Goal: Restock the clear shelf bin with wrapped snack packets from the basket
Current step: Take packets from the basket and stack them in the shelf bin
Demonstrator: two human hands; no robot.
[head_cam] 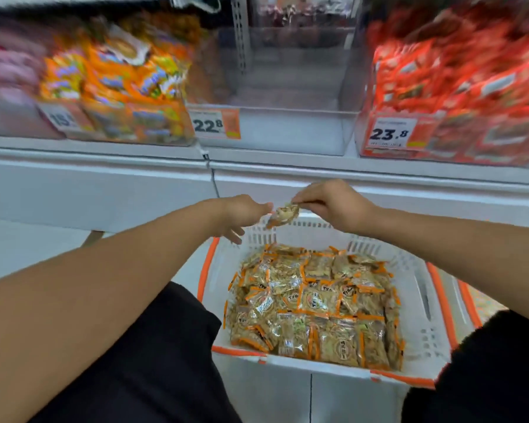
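Observation:
A white basket with orange rim [426, 303] sits low in front of me, filled with several clear snack packets edged in orange [315, 303]. Above its far edge my right hand [333, 206] pinches one wrapped packet [283, 215]. My left hand [245, 213] reaches in from the left, fingertips at the same packet; whether it grips is unclear. The clear shelf bin [287, 129] stands above on the shelf, between two full bins, with a 22.8 price tag [214, 125] at its left front. It looks nearly bare inside.
To the left a bin holds orange and yellow bags [119, 87]; to the right a bin holds red packets [458, 96]. A white shelf ledge [104, 184] runs below the bins. My dark-clothed knees flank the basket. The upper view is motion-blurred.

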